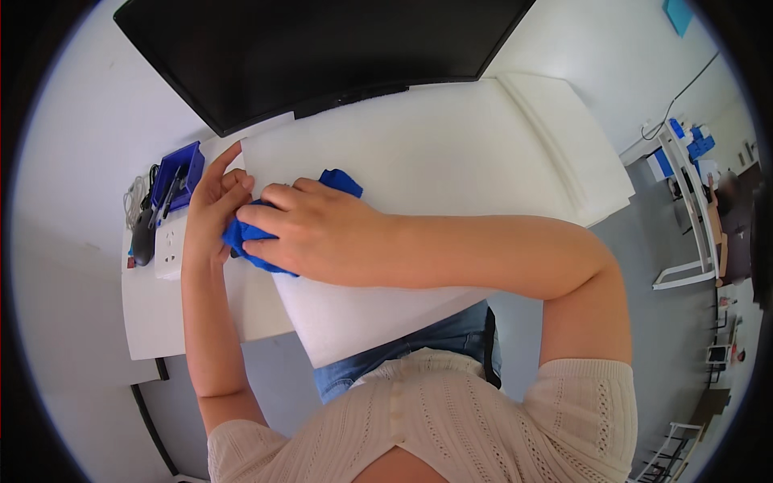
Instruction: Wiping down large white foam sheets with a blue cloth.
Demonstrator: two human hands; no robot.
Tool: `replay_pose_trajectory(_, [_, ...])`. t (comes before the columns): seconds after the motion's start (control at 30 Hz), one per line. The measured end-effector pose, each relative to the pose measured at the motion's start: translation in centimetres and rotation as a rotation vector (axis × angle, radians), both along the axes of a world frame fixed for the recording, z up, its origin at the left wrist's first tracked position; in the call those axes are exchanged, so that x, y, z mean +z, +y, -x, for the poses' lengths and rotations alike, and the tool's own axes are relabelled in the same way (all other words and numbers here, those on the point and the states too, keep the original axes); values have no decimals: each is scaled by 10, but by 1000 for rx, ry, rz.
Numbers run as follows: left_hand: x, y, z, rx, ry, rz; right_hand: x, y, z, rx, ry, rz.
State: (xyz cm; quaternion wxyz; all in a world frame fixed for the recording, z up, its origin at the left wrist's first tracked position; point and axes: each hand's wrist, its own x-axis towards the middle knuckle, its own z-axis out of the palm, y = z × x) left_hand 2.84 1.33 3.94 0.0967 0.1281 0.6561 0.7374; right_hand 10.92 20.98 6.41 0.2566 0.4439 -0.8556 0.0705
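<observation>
A large white sheet (419, 153), thin and soft-looking, lies over the white desk, and its near corner hangs past the front edge. My right hand (318, 233) is closed on a crumpled blue cloth (342, 183) near the sheet's left edge, with folds of it showing on both sides of the fingers. Right beside it, my left hand (216, 205) lies along that same edge. Its index finger stretches to the sheet's far left corner, and the other fingers are bent but apart. Under the left palm, a small dark bit peeks out by the cloth; its kind is hidden.
A black monitor (322, 48) stands behind the sheet. At the left are a blue tray (179, 177) with pens, a black mouse (143, 237), coiled cables (133, 201) and a white power strip (168, 248). Folded white layers (580, 153) lie at the right end.
</observation>
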Motion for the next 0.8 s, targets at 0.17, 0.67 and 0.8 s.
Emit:
replay_pose_trajectory(0.17, [11,1,-9,7,9,70,12,52,-1,-227,-75,27])
replay_pose_trajectory(0.67, [23,9,-16,84,18,38,40,256,-3,-1040,81,74])
replay_pose_trajectory(0.8, [15,6,-12,72,72,114,56,131,9,-462,43,161])
